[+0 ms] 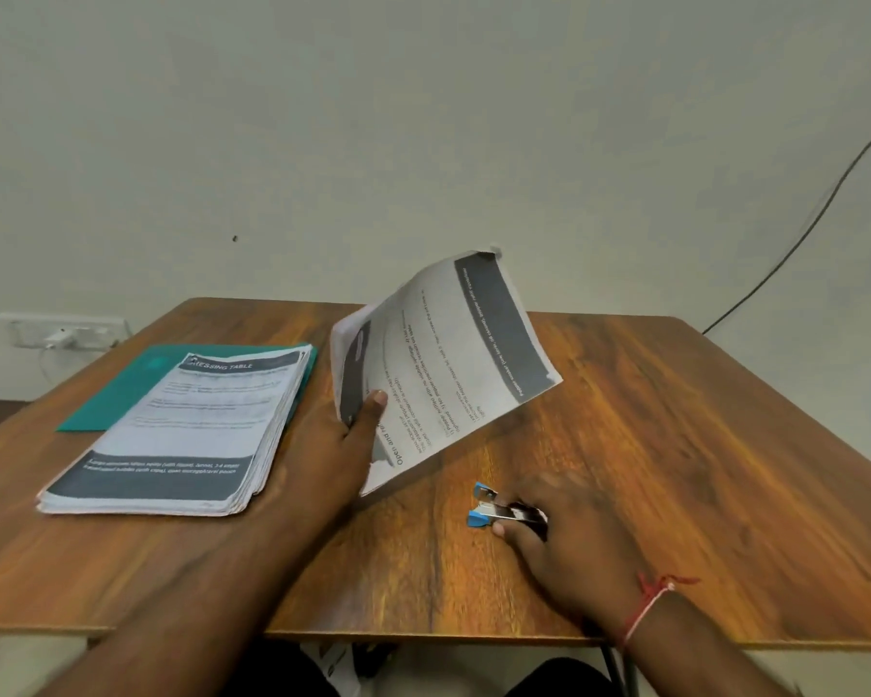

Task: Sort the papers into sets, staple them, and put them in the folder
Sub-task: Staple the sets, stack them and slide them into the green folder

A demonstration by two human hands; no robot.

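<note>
Nearest us, the right hand (564,540) is lying low on the wooden table (675,445), fingers curled around a small stapler (504,510), whose blue tips are poking out past the fingertips with its jaws gaping. Just beyond those fingers, the left hand (343,445) is holding a set of papers (448,364) up off the table, thumb (370,402) pressing on the front sheet, the other fingers hidden behind, the pages tilting up and away. Left of that thumb, a thick stack of papers (187,430) is sitting flat, overlapping 1 green folder (137,389) farther back.
</note>
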